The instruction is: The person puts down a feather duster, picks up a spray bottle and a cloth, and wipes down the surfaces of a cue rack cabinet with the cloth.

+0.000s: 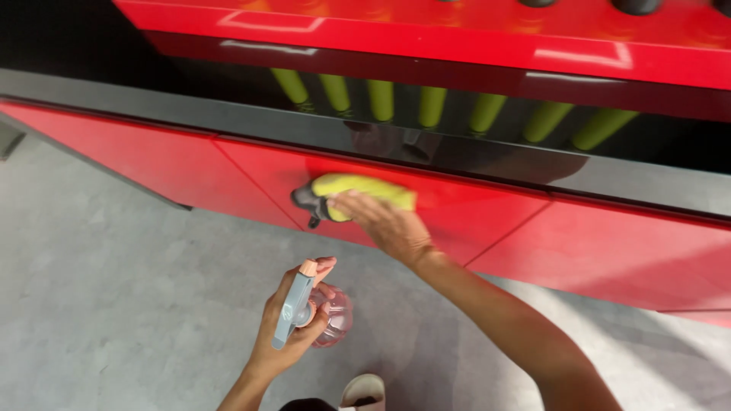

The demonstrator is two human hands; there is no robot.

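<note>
My right hand (384, 225) presses a yellow cloth (365, 190) with a grey edge against the glossy red cabinet door (472, 213), fingers spread flat over the cloth. Lower down, my left hand (293, 327) grips a clear pinkish spray bottle (333, 316) by its neck. The bottle's grey trigger head (293, 308) with an orange nozzle tip points up and away from me.
Red cabinet fronts (152, 156) run along under a dark countertop (228, 114). A red upper shelf (457, 38) overhangs a row of several yellow-green cylinders (430, 106). Grey floor (114, 304) lies below. The toe of a light shoe (363, 390) shows at the bottom edge.
</note>
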